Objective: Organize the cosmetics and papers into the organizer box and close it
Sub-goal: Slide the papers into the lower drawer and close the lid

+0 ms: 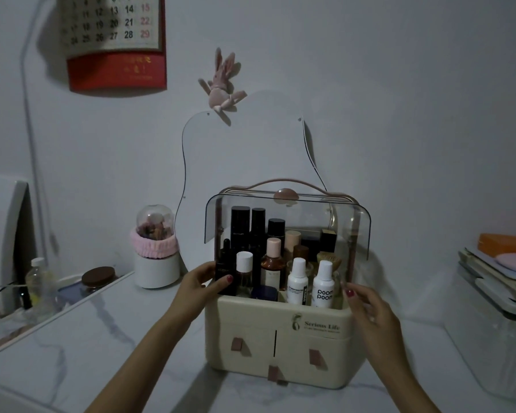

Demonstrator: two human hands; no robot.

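A cream organizer box (280, 338) stands on the marble-patterned table (102, 338); its drawers with pink tabs (237, 344) are closed. The clear flip lid (310, 213) hangs partly raised over the upper compartment. Several bottles stand upright inside, among them a black dropper bottle (225, 263) and two white bottles (322, 284). My left hand (197, 281) grips the box's upper left edge, thumb across the front by the dropper bottle. My right hand (370, 308) sits at the upper right corner with relaxed fingers; I cannot tell whether it touches. Both hands are below the lid's lower edge.
A white jar with a pink band (155, 257) stands behind the box on the left, and a wavy mirror (242, 150) hangs on the wall. At the right lies a stack of books and papers (495, 272) on a clear container (489, 338). A brown-lidded jar (97, 278) and a small bottle (38, 278) stand far left.
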